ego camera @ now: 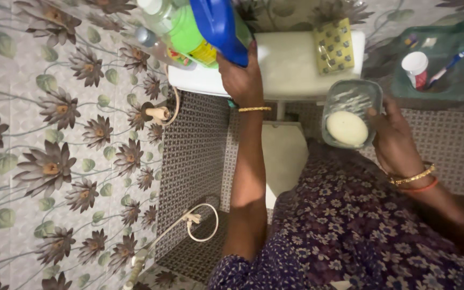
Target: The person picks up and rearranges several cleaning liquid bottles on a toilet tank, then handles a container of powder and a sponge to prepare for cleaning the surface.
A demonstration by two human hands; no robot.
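Left hand (241, 75) is raised to the far side and wrapped around the lower edge of a blue bottle (218, 27), fingers clenched on it. The blue bottle sits tilted among a cluster at the far left of the white toilet tank lid (288, 67), touching a green bottle (185, 31) and just beside a clear bottle with white cap (154, 13). A gold bangle shows on the left wrist.

Right hand (396, 137) grasps a clear plastic soap dish (351, 113) by its right edge, held in the air above the lap, near the front of the tank. A pale round soap bar (347, 128) lies inside the dish. Gold and red bangles on the right wrist.

On the tank lid, far right part, lies a yellow patterned packet (334, 45). Further right, a green tray (447, 64) holds a small white-and-red cup (415, 69) and a toothbrush (457, 58). Left wall is floral tile (55, 161); a tap (157, 113) sticks out of it, and a white hose (194, 223) hangs near the lower wall. Person wears a purple flowered garment (350, 231).
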